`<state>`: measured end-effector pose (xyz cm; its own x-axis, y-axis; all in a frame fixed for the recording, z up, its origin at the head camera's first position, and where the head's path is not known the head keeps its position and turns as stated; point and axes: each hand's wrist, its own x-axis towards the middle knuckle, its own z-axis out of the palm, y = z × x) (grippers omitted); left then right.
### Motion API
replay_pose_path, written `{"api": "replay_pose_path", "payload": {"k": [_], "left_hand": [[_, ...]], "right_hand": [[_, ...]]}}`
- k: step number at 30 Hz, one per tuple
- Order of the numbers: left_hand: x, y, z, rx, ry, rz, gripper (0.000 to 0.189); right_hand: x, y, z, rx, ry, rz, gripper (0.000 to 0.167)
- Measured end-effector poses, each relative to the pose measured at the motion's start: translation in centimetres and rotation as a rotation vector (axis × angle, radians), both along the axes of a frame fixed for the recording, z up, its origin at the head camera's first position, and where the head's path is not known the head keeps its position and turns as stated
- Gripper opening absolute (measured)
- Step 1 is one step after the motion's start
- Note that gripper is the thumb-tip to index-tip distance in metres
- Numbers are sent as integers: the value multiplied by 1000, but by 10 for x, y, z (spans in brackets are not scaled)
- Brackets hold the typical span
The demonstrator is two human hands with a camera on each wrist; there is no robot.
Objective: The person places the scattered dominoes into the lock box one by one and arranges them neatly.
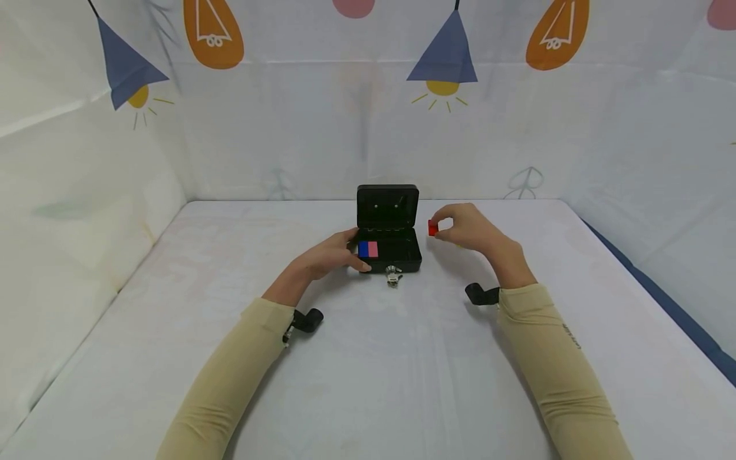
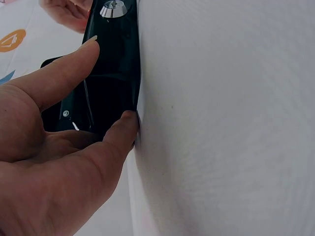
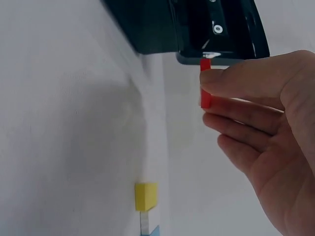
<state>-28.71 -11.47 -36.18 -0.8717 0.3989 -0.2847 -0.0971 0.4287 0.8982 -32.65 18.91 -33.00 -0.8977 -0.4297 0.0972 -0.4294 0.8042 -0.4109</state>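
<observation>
A small black metal cash box (image 1: 405, 246) stands on the white table, its lid (image 1: 397, 207) raised at the back. Inside, at the left, a blue block (image 1: 363, 249) and a pink block (image 1: 373, 249) sit side by side. My left hand (image 1: 330, 255) holds the box's left end, thumb at the front edge and fingers along the side. To the right of the box, my right hand (image 1: 471, 230) pinches a red block (image 3: 205, 96) between thumb and fingers, above the table. On the box's front is a silver lock (image 1: 393, 271) with keys.
Beneath the right hand a yellow block (image 3: 145, 196) lies on the table (image 1: 368, 383), largely hidden in the head view. White cloth walls with printed lamps (image 1: 443, 51) enclose the table at the back and sides. Black wrist cameras (image 1: 482, 294) sit at both cuffs.
</observation>
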Motion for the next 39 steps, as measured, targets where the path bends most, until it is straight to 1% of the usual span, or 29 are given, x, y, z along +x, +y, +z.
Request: {"api": "replay_pose_path", "payload": {"k": [7,13,19,24,31,34,39], "left_hand": [[1,1,1,15,2,-2,102],[2,0,2,7,-3,-1,102],[2,0,2,8,-5,1,103],[1,0,1,11,-3,1,103],[0,-1,0,23,1,-14,101],[0,-1,-1,27,6,-22,101],[1,-1,0,20,6,-16,101]], "right_hand": [[5,-11,3,-30,-1,13,26],[10,-21,8,-39,-1,48,26],[14,-29,10,-40,-23,66,26],[16,-35,9,-36,-34,82,26],[17,-44,4,-6,-21,126,26],[18,-47,3,-1,-20,127,26],[18,-51,0,14,-30,125,26]]}}
